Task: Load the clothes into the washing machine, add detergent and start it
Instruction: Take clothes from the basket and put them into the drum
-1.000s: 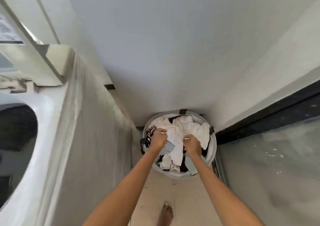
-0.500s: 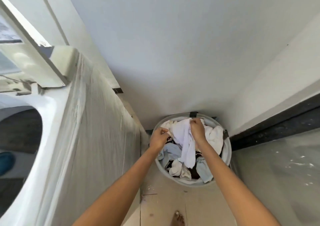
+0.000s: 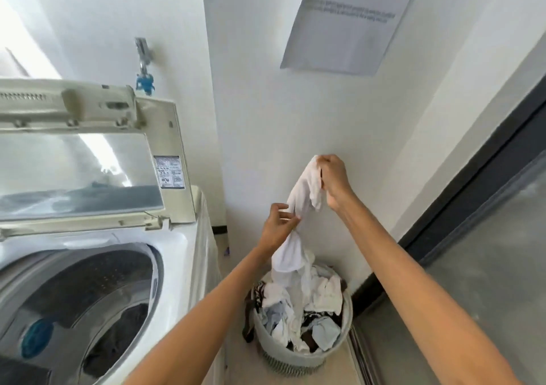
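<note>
White cloth (image 3: 305, 191) hangs in the middle of the frame, its bottom end still down in the laundry basket (image 3: 345, 322) at the lower middle. It looks soft, light and floppy, so grabbing a bunch near the top works best. Right hand (image 3: 334, 177) pinches its top end tight. Left hand (image 3: 279, 225) holds it lower down, fingers curled around. Washing machine (image 3: 177, 254) waits open at lower left.

The washing machine (image 3: 97, 296) stands at the left with its lid (image 3: 88, 160) raised behind the open drum (image 3: 88, 310), and the laundry basket (image 3: 298, 352) sits on the floor just right of it, against the wall. A garment (image 3: 298, 207) hangs above the basket, its lower end among the clothes (image 3: 301, 310) inside, held between the right hand (image 3: 334, 177) higher up and the left hand (image 3: 277, 225) lower down. A paper notice (image 3: 348, 21) is on the wall above, and a glass door (image 3: 487, 266) runs along the right.
</note>
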The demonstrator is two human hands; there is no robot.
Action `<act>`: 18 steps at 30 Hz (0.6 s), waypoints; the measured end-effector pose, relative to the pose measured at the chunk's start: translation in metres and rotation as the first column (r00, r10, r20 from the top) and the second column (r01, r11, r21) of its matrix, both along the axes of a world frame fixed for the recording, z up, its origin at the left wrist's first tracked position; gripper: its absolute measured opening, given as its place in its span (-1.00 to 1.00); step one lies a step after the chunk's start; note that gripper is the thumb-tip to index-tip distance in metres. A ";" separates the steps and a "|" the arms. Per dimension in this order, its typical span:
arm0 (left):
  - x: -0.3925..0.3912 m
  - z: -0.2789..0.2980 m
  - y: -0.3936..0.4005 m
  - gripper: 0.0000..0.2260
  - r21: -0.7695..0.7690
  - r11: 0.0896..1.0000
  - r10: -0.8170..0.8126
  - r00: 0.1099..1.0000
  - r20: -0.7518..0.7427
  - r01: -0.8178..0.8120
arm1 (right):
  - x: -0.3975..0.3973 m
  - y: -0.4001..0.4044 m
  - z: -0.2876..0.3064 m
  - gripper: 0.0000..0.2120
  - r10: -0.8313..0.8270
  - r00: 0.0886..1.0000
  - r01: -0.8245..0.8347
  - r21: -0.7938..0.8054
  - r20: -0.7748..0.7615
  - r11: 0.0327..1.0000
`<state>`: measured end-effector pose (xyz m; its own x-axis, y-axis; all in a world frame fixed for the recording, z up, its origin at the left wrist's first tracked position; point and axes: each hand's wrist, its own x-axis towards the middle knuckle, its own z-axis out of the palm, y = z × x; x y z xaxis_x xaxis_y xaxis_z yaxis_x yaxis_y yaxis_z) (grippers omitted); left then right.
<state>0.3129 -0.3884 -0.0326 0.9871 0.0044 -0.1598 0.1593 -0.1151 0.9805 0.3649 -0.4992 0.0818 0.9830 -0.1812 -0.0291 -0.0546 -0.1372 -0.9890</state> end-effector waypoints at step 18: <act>0.004 0.263 0.035 -0.82 0.263 0.949 0.031 0.878 0.478 -0.176 | -0.064 -0.015 0.177 -0.80 -0.120 0.965 0.080 0.170 0.235 0.982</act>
<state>0.3167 -0.3538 0.2300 0.9371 0.0847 0.3385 -0.2761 -0.4131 0.8678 0.3007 -0.5140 0.2592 0.9409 -0.2913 0.1727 0.1851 0.0152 -0.9826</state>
